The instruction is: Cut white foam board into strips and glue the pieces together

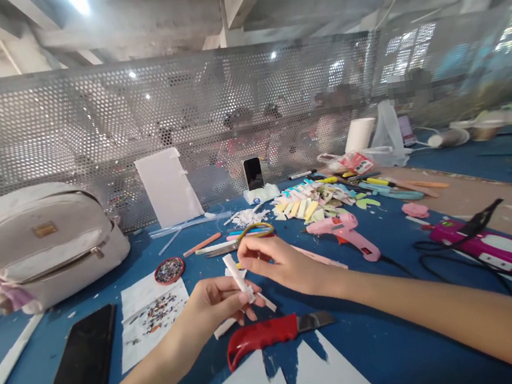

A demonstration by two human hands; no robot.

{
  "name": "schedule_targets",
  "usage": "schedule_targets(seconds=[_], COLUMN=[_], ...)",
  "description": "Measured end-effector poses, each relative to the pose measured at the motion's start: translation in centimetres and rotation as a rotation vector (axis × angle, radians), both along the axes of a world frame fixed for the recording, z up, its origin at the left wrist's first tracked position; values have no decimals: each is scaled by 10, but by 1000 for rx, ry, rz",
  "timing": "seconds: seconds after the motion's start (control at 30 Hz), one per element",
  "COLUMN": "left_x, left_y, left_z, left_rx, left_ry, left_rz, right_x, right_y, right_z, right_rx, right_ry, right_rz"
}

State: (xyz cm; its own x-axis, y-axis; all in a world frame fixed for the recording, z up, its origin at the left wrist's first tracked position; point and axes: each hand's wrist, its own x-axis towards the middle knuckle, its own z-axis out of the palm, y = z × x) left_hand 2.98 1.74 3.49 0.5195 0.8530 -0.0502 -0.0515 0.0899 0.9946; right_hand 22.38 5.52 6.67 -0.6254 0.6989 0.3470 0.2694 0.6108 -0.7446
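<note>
My left hand (215,306) pinches a short white foam strip (236,272) and holds it tilted above the blue table (390,332). Just right of it, my right hand (278,264) hovers with its fingers curled in a pinch by the strip's upper end; I cannot make out anything between them. A red-handled utility knife (266,335) lies on the table right below both hands. Yellow-handled scissors (243,237) lie just beyond the hands.
A pink glue gun (345,233) lies right of the hands, coloured foam pieces (314,201) behind it. A white bag (42,244), a black phone (79,376), paper with sequins (152,314) and a sequin dish (170,270) sit left. A perforated metal screen (178,114) bounds the back.
</note>
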Motion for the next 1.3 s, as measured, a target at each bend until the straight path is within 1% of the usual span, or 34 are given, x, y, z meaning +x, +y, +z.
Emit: schedule_targets(seconds=[0.1,0.2,0.33,0.43,0.47,0.5,0.57,0.67,0.77,0.93,1.0,1.13,1.3], left_x=[1,3,4,2,0,-1,-4,-5,-5,-2,-1,2,1], left_y=[-1,-2,-2,1,2,4,7,9,7,3,2,1,2], left_z=[2,5,4,0,-2,-3,-4,-4,-4,-3,-2,-3,-4], left_rx=[24,18,3,5,8,12,26,56,83,153,186,209,234], left_ry=[23,41,54,44,37,30,17,7,-1,-17,-21,-54,-96], left_rz=[10,16,35,81,103,124,164,211,248,253,241,243,262], right_x=[0,-1,-1,-1,0,0,1,3,3,1,2,2,0], right_y=[-5,-6,-6,-8,-9,-10,-11,-8,-5,-6,-6,-4,-3], right_z=[3,2,-3,-6,-5,-4,0,6,10,14,14,9,-5], right_rx=[94,202,386,571,598,593,502,343,287,226,229,312,442], right_ry=[-123,-168,-185,-169,-159,-147,-139,-208,-324,-442,-454,-415,-242], right_rz=[51,56,98,127,142,154,148,66,17,59,94,156,127])
